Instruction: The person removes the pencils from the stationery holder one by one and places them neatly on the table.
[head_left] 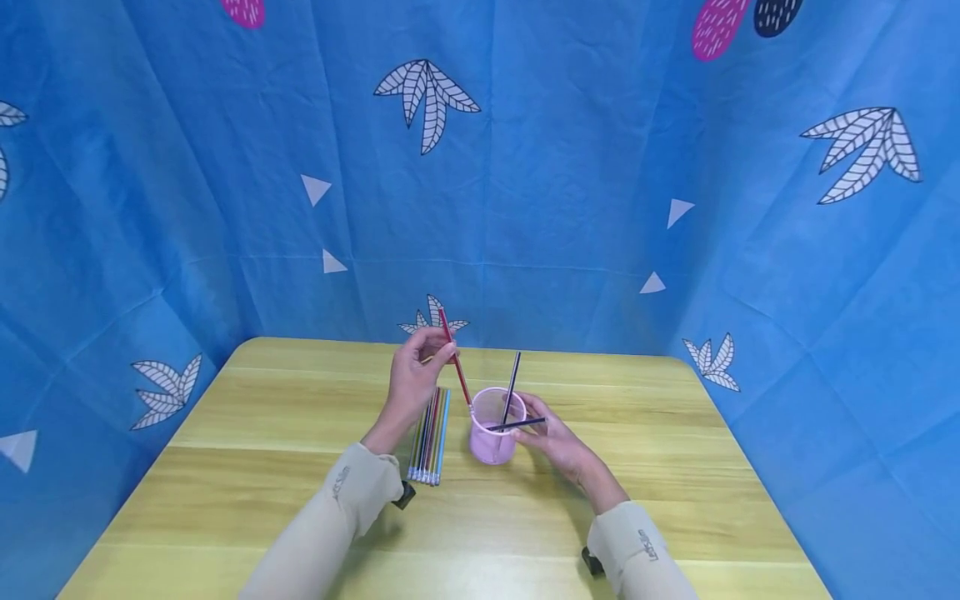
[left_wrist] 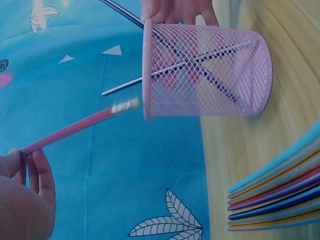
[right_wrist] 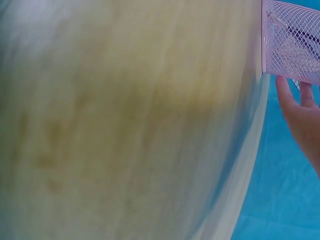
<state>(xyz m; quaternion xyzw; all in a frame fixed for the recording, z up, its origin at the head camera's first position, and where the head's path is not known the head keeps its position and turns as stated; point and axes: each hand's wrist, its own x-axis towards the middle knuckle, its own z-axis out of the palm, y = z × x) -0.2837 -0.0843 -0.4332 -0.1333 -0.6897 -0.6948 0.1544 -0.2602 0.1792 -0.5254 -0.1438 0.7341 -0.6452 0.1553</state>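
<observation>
My left hand (head_left: 412, 377) pinches a red pencil (head_left: 461, 377) near its upper part. The pencil slants down, its eraser end by the rim of a pink mesh pencil cup (head_left: 491, 451). In the left wrist view that eraser (left_wrist: 131, 104) is just outside the cup's mouth. My right hand (head_left: 561, 446) holds the upright cup from the right, thumb near the rim and fingers round the far side. Two dark pencils (head_left: 512, 377) lean crossed inside the cup. Left of it, a row of several coloured pencils (head_left: 429, 442) lies on the table, eraser ends toward me.
The wooden table (head_left: 300, 492) ends at a blue patterned curtain (head_left: 555, 208) at the back and sides. A small dark device (head_left: 405, 495) sits under the left sleeve cuff, and another dark device (head_left: 592, 562) under the right one.
</observation>
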